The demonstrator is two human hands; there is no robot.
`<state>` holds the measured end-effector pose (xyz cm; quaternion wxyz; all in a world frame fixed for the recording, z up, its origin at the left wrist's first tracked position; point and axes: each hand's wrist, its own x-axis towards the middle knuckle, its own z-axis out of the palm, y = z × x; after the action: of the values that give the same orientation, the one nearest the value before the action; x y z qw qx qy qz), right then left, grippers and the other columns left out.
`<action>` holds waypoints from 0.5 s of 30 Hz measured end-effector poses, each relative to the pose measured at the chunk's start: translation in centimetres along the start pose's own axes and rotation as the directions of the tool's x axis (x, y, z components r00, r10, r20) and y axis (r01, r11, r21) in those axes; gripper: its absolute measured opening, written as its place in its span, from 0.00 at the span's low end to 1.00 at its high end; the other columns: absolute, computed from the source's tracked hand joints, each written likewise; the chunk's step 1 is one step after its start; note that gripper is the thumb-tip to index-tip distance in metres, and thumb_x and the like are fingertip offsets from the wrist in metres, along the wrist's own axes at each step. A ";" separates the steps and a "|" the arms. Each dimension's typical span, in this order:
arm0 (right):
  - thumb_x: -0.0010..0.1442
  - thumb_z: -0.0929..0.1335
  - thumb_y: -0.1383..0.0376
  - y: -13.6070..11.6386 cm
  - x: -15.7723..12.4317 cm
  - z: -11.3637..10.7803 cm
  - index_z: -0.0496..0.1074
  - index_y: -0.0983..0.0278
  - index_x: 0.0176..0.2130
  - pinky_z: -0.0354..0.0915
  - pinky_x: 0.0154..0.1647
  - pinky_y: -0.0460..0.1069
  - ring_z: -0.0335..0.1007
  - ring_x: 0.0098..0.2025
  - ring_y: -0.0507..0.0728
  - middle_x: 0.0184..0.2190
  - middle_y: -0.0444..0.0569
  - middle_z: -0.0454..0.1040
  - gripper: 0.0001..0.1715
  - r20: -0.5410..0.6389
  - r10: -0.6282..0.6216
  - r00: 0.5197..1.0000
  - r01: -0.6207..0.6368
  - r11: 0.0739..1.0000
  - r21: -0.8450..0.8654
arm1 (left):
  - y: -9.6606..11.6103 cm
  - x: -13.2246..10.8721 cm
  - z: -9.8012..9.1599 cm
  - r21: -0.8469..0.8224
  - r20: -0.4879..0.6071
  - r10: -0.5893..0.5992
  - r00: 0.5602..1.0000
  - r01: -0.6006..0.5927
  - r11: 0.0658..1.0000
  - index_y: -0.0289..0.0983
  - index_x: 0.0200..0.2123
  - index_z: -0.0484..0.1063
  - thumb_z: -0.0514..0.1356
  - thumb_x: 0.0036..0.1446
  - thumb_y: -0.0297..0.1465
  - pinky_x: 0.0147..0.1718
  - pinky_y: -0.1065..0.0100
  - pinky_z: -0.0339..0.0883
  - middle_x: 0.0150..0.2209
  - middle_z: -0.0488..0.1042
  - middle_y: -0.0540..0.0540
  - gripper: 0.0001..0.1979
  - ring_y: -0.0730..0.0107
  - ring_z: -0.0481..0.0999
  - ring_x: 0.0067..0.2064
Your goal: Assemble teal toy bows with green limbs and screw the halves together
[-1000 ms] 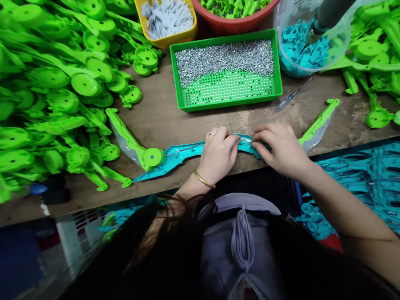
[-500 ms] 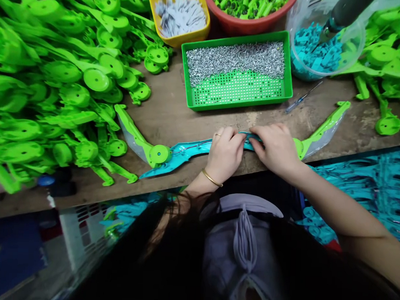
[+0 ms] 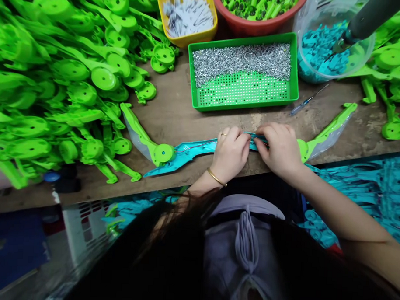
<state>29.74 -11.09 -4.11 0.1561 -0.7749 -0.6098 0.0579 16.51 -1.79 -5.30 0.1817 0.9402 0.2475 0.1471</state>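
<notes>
A long blue plastic bow-shaped shell point(image 3: 186, 153) lies along the front of the table, a thin wire running inside it. At its left end sits a green arm point(image 3: 164, 154) with a round hub; a matching green arm point(image 3: 333, 128) is at the right end. My left hand point(image 3: 231, 153), with a ring and a gold bangle, is closed at the middle of the shell. Just beside it, my right hand point(image 3: 280, 148) pinches at the same middle part. What lies between the fingertips is mostly hidden.
Behind the shell stands a green tray point(image 3: 244, 108) of small screws. Further back are a yellow bin point(image 3: 187, 40), a red tub point(image 3: 260, 27) and a clear tub point(image 3: 337, 76) under a hanging power screwdriver point(image 3: 371, 22). A small screwdriver point(image 3: 308, 100) lies nearby. Green parts point(image 3: 81, 71) heap at left.
The view has shifted slightly, so everything sits a little further right. Both hands stay at the middle of the blue shell, with only slight finger movement.
</notes>
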 end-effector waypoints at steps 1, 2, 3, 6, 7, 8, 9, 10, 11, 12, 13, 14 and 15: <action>0.66 0.58 0.62 0.0 0.0 0.0 0.71 0.63 0.41 0.55 0.50 0.54 0.65 0.46 0.59 0.45 0.52 0.74 0.15 -0.004 -0.023 1.000 0.023 1.000 -0.014 | 0.0 0.0 0.0 0.009 0.002 -0.005 1.000 0.005 1.000 0.36 0.36 0.73 0.50 0.66 0.32 0.41 0.63 0.59 0.35 0.70 0.44 0.13 0.62 0.66 0.38; 0.66 0.57 0.63 0.0 0.0 -0.1 0.71 0.62 0.41 0.54 0.51 0.54 0.65 0.46 0.59 0.45 0.52 0.74 0.15 -0.003 -0.051 0.999 0.051 0.998 -0.031 | 0.1 0.1 0.0 0.018 0.007 -0.014 1.000 0.014 1.000 0.36 0.35 0.73 0.50 0.65 0.32 0.41 0.63 0.59 0.34 0.70 0.44 0.13 0.62 0.66 0.38; 0.67 0.57 0.63 0.0 0.0 -0.2 0.71 0.62 0.41 0.53 0.52 0.55 0.65 0.46 0.59 0.46 0.51 0.74 0.16 0.003 -0.074 0.997 0.074 0.996 -0.050 | 0.1 0.2 0.0 0.024 0.012 -0.028 1.000 0.028 0.999 0.36 0.35 0.73 0.51 0.65 0.32 0.41 0.63 0.59 0.34 0.70 0.44 0.12 0.62 0.66 0.39; 0.66 0.57 0.64 0.0 0.2 -0.4 0.72 0.62 0.41 0.53 0.53 0.56 0.65 0.47 0.59 0.47 0.52 0.74 0.16 0.016 -0.086 0.996 0.087 0.992 -0.090 | 0.2 0.6 -0.2 0.010 0.042 -0.079 0.996 0.079 0.997 0.36 0.35 0.73 0.53 0.63 0.30 0.41 0.62 0.60 0.35 0.71 0.44 0.10 0.61 0.67 0.40; 0.66 0.58 0.64 -0.1 0.2 -0.4 0.72 0.62 0.41 0.53 0.52 0.56 0.65 0.47 0.59 0.47 0.52 0.74 0.15 0.016 -0.083 0.996 0.085 0.992 -0.096 | 0.2 0.7 -0.3 -0.007 0.055 -0.087 0.995 0.088 0.996 0.36 0.36 0.73 0.53 0.63 0.30 0.41 0.62 0.60 0.35 0.71 0.44 0.09 0.61 0.67 0.40; 0.66 0.59 0.64 -0.1 0.3 -0.3 0.72 0.63 0.40 0.54 0.52 0.56 0.66 0.46 0.60 0.46 0.52 0.74 0.14 0.009 -0.079 0.997 0.080 0.992 -0.102 | 0.2 0.8 -0.4 -0.027 0.068 -0.088 0.994 0.090 0.996 0.36 0.36 0.73 0.54 0.63 0.29 0.41 0.62 0.60 0.36 0.71 0.44 0.08 0.61 0.68 0.41; 0.65 0.59 0.64 -0.1 0.3 -0.2 0.72 0.63 0.40 0.54 0.51 0.56 0.66 0.45 0.60 0.45 0.52 0.75 0.14 -0.005 -0.072 0.997 0.071 0.991 -0.110 | 0.1 0.8 -0.5 -0.050 0.079 -0.083 0.993 0.087 0.995 0.36 0.37 0.73 0.54 0.62 0.29 0.41 0.63 0.60 0.36 0.71 0.45 0.08 0.62 0.68 0.41; 0.65 0.60 0.64 -0.1 0.4 0.0 0.72 0.64 0.39 0.55 0.51 0.55 0.66 0.45 0.59 0.45 0.51 0.75 0.13 -0.020 -0.063 0.998 0.060 0.991 -0.119 | 0.1 0.8 -0.6 -0.069 0.085 -0.075 0.994 0.081 0.994 0.36 0.37 0.73 0.54 0.62 0.29 0.41 0.63 0.60 0.36 0.71 0.45 0.07 0.62 0.68 0.41; 0.65 0.60 0.63 -0.1 0.4 0.1 0.72 0.64 0.38 0.55 0.50 0.55 0.67 0.44 0.59 0.44 0.51 0.76 0.13 -0.037 -0.051 0.998 0.046 0.991 -0.130 | 0.0 0.8 -0.6 -0.082 0.088 -0.069 0.994 0.077 0.994 0.37 0.37 0.73 0.55 0.62 0.29 0.41 0.63 0.60 0.36 0.71 0.45 0.07 0.62 0.68 0.41; 0.65 0.60 0.63 -0.1 0.4 0.3 0.72 0.64 0.38 0.55 0.49 0.54 0.66 0.43 0.59 0.43 0.51 0.76 0.13 -0.053 -0.038 0.998 0.030 0.990 -0.141 | 0.0 0.8 -0.7 -0.086 0.091 -0.067 0.994 0.075 0.993 0.37 0.37 0.73 0.55 0.62 0.29 0.42 0.63 0.60 0.36 0.71 0.45 0.07 0.62 0.68 0.42; 0.65 0.60 0.63 -0.1 0.3 0.4 0.71 0.64 0.37 0.55 0.49 0.54 0.66 0.42 0.59 0.42 0.51 0.76 0.13 -0.066 -0.031 0.997 0.020 0.988 -0.152 | 0.0 0.8 -0.7 -0.080 0.094 -0.069 0.993 0.077 0.994 0.37 0.37 0.73 0.55 0.62 0.29 0.42 0.63 0.60 0.36 0.71 0.45 0.07 0.62 0.68 0.42; 0.66 0.59 0.63 -0.1 0.3 0.5 0.71 0.64 0.37 0.55 0.49 0.53 0.66 0.42 0.58 0.41 0.51 0.76 0.14 -0.073 -0.032 0.997 0.020 0.987 -0.160 | 0.0 0.8 -0.6 -0.065 0.100 -0.076 0.992 0.083 0.994 0.36 0.37 0.73 0.54 0.62 0.29 0.42 0.63 0.60 0.36 0.71 0.45 0.08 0.62 0.68 0.42; 0.66 0.59 0.63 -0.1 0.2 0.5 0.71 0.64 0.37 0.54 0.49 0.53 0.66 0.42 0.58 0.42 0.51 0.76 0.14 -0.077 -0.045 0.996 0.032 0.986 -0.164 | 0.1 0.9 -0.6 -0.045 0.107 -0.083 0.991 0.089 0.995 0.36 0.37 0.73 0.54 0.63 0.29 0.42 0.62 0.60 0.36 0.71 0.44 0.08 0.61 0.68 0.42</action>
<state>29.59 -10.78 -4.59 0.1180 -0.7749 -0.6204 -0.0263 17.08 -1.25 -4.53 0.2239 0.9303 0.2743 0.0957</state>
